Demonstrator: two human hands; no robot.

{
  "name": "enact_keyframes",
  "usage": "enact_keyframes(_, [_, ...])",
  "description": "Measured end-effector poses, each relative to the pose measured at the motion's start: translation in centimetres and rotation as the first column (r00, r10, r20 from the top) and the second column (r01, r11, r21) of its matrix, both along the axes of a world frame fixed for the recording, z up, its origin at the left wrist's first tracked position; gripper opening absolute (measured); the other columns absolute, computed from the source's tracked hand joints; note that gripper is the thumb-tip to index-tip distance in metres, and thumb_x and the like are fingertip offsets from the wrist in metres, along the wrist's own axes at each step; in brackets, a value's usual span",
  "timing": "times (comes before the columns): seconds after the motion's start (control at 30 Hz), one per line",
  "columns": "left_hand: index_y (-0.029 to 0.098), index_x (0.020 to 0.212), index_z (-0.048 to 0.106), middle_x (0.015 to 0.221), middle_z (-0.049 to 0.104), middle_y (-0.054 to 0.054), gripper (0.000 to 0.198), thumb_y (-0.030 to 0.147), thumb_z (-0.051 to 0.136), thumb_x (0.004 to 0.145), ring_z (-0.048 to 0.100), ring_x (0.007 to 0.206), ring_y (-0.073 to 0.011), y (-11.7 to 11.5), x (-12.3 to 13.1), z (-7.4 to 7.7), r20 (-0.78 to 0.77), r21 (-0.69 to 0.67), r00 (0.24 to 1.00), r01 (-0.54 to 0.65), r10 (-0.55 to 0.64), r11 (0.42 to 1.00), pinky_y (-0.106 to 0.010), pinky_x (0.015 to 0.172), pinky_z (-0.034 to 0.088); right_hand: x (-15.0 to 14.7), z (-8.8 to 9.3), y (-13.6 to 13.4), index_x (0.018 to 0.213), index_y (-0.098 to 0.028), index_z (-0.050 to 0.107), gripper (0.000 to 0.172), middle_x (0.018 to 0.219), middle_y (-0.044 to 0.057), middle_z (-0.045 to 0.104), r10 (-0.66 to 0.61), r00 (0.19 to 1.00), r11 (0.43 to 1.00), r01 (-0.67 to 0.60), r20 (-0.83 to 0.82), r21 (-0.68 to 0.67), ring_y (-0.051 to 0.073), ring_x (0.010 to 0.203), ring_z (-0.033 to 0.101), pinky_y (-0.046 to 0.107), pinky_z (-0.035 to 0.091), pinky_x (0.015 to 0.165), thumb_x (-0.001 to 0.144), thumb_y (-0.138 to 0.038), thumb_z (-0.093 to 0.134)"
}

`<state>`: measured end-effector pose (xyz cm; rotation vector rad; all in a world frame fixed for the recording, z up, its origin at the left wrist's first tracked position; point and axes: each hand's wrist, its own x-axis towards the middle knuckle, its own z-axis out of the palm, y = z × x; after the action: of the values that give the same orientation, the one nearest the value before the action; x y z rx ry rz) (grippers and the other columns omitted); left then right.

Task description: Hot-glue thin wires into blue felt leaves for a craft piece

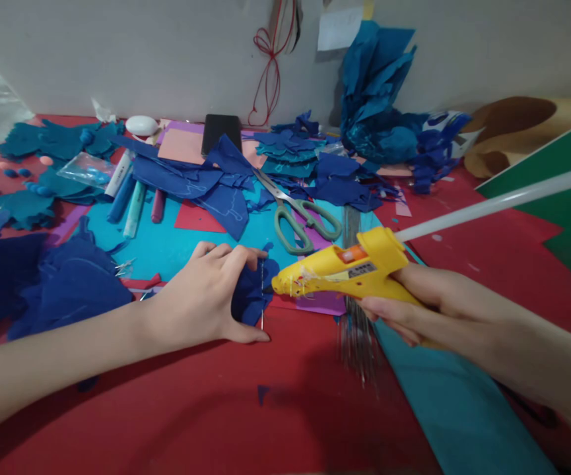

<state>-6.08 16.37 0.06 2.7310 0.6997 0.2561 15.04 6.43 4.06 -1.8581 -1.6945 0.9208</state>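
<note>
In the head view my right hand is wrapped round the handle of a yellow glue gun, with a long white glue stick sticking out of its back. The gun's dark nozzle touches or nearly touches a thin wire lying across a dark blue felt piece. My left hand lies round the felt, thumb and fingers spread to the wire's two ends, pressing them down. Beside the gun lies a bundle of thin wires, partly hidden beneath it.
Green-handled scissors lie beyond the gun. Behind my left hand are markers, blue felt cutouts and a black flat object. Dark blue felt lies at left. A teal strip crosses the red surface at right.
</note>
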Motion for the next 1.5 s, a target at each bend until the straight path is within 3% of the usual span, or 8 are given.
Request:
enact_keyframes(0.53, [0.012, 0.107, 0.038, 0.100, 0.058, -0.009, 0.076, 0.054, 0.069, 0.051, 0.054, 0.090, -0.0246, 0.0, 0.1, -0.1, -0.002, 0.013, 1.000, -0.007, 0.007, 1.000, -0.037, 0.079, 0.032, 0.1, -0.4, 0.0, 0.044, -0.024, 0.039, 0.039, 0.039, -0.003, 0.033, -0.039, 0.998, 0.999, 0.040, -0.052, 0.018, 0.011, 0.034, 0.029, 0.022, 0.023, 0.027, 0.072, -0.050, 0.048])
enact_keyframes(1.0, [0.017, 0.099, 0.036, 0.108, 0.056, -0.010, 0.068, 0.054, 0.067, 0.051, 0.054, 0.090, -0.0248, 0.1, 0.2, -0.2, 0.003, 0.006, 1.000, -0.004, 0.004, 1.000, -0.037, 0.080, 0.030, -0.3, 0.0, 0.6, 0.046, -0.024, 0.042, 0.033, 0.039, -0.002, 0.037, -0.075, 0.996, 0.996, 0.077, -0.046, 0.042, 0.011, 0.034, 0.032, 0.022, 0.025, 0.025, 0.069, -0.047, 0.048])
enact_keyframes(1.3, [0.015, 0.104, 0.036, 0.105, 0.057, -0.009, 0.075, 0.054, 0.069, 0.050, 0.054, 0.088, -0.0235, 0.1, 0.2, -0.3, 0.015, 0.024, 1.000, -0.002, 0.002, 1.000, -0.036, 0.080, 0.031, 0.3, -0.7, 0.8, 0.044, -0.022, 0.041, 0.037, 0.044, -0.001, 0.042, -0.048, 0.996, 0.997, 0.052, -0.070, 0.064, 0.010, 0.040, 0.037, 0.021, 0.030, 0.032, 0.072, -0.047, 0.048])
enact_keyframes(1.5, [0.015, 0.105, 0.036, 0.103, 0.057, -0.008, 0.075, 0.053, 0.070, 0.049, 0.055, 0.087, -0.0230, 0.1, 0.2, -0.3, 0.030, 0.028, 1.000, 0.006, -0.007, 1.000, -0.037, 0.080, 0.031, 0.3, -0.4, 0.8, 0.045, -0.022, 0.040, 0.038, 0.041, -0.003, 0.036, -0.045, 0.996, 0.999, 0.046, -0.073, 0.019, 0.009, 0.037, 0.032, 0.021, 0.025, 0.032, 0.072, -0.047, 0.049])
